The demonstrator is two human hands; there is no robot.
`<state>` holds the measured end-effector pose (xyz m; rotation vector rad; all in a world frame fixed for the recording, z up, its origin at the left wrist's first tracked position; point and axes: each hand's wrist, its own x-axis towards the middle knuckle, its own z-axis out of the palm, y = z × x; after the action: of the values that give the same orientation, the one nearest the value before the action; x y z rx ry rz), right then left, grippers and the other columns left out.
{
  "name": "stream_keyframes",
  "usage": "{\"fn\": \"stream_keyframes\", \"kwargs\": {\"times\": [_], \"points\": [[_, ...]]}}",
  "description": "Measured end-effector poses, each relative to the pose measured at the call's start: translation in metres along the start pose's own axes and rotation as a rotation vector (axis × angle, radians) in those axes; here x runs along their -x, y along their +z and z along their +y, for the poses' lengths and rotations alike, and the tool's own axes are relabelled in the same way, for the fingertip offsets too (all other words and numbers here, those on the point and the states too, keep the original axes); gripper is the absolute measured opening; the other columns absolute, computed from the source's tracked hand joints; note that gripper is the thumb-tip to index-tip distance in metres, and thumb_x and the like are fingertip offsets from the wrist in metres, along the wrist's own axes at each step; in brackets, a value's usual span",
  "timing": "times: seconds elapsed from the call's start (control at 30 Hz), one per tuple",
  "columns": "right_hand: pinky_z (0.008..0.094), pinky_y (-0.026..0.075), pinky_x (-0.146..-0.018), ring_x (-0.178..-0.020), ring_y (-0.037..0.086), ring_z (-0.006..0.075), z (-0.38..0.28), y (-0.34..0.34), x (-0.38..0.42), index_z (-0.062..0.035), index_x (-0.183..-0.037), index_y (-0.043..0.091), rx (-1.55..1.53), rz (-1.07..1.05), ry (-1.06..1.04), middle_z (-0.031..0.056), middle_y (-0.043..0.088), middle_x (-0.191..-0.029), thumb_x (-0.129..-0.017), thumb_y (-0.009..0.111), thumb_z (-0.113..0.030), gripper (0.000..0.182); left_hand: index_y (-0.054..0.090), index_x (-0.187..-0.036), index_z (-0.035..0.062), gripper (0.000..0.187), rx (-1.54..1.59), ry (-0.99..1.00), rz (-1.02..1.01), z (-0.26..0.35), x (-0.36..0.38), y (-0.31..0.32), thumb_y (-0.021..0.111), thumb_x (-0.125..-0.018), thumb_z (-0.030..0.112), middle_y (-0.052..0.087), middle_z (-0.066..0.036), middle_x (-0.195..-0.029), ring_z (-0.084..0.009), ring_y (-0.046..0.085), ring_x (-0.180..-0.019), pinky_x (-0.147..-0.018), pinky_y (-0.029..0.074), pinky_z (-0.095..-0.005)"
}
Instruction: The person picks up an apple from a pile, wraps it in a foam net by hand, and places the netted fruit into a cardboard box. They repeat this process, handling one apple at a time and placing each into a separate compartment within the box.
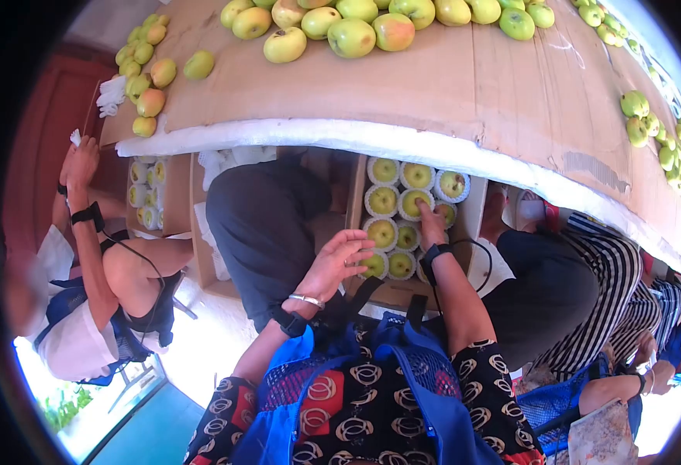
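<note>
Green apples (381, 201) in white foam net sleeves (438, 186), about eleven in view, packed inside one open cardboard box (474, 205) between two dark-trousered legs (251, 217). Holds the left hand (331, 261) half open by the box's left edge, fingers loosely bent around nothing visible. Touches one sleeved apple (411, 204) with the right hand (433, 227), lowered into the box; cannot tell whether gripping, with most fingers out of sight. Ahead, many loose apples (351, 37) on one cardboard-covered table (449, 101).
</note>
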<state>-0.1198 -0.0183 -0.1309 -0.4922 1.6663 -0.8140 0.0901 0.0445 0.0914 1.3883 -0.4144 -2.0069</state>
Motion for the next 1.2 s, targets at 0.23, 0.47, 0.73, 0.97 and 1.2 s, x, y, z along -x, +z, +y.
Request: {"fn": "stream_keyframes", "kwargs": {"times": [0.23,0.47,0.73,0.97,1.2], "points": [[0.0313,0.035,-0.092,-0.110,0.044,0.0236,0.024,0.001,-0.007,0.0091,-0.128,0.028,0.125,-0.020,-0.097,0.0194,0.043,-0.124,-0.073,0.067,-0.033,0.079,0.047,-0.112,0.0088,0.025,-0.009,-0.016,0.003,-0.002,-0.002,0.001,0.045,-0.090,0.020,0.054,-0.008,-0.112,-0.0182,0.053,-0.102,-0.082,0.043,-0.0317],[0.0319,0.048,-0.071,-0.098,0.052,0.0232,-0.012,-0.001,0.029,0.0006,-0.129,0.032,-0.036,-0.005,-0.022,0.0163,0.047,-0.117,-0.076,0.065,-0.031,0.070,0.048,-0.111,0.0089,0.024,-0.011,-0.002,0.006,-0.005,-0.003,0.002,0.046,-0.090,0.022,0.055,-0.008,-0.111,-0.0175,0.053,-0.101,-0.082,0.043,-0.0311],[0.0271,0.050,-0.056,-0.080,0.056,0.0166,-0.016,0.006,0.029,-0.0003,-0.116,0.042,-0.125,-0.030,-0.096,0.0106,0.053,-0.101,-0.077,0.065,-0.024,0.050,0.049,-0.110,0.0090,0.023,-0.035,-0.004,-0.004,-0.005,-0.002,0.003,0.047,-0.090,0.021,0.055,-0.008,-0.110,-0.0173,0.053,-0.101,-0.082,0.043,-0.0312],[0.0278,0.049,-0.055,-0.071,0.056,0.0168,-0.013,-0.001,0.021,-0.0039,-0.127,0.033,-0.038,-0.110,-0.039,0.0100,0.051,-0.097,-0.078,0.064,-0.030,0.064,0.049,-0.109,0.0094,0.022,-0.040,0.006,-0.011,-0.009,-0.003,0.001,0.048,-0.090,0.020,0.055,-0.008,-0.111,-0.0179,0.053,-0.101,-0.082,0.043,-0.0318],[0.0279,0.048,-0.052,-0.066,0.057,0.0177,-0.004,-0.007,0.012,0.0006,-0.126,0.030,0.039,-0.141,-0.047,0.0134,0.050,-0.108,-0.074,0.066,-0.035,0.073,0.048,-0.109,0.0103,0.023,-0.039,0.012,-0.021,-0.013,-0.002,-0.004,0.049,-0.089,0.020,0.055,-0.007,-0.110,-0.0176,0.054,-0.099,-0.081,0.044,-0.0310]]}}
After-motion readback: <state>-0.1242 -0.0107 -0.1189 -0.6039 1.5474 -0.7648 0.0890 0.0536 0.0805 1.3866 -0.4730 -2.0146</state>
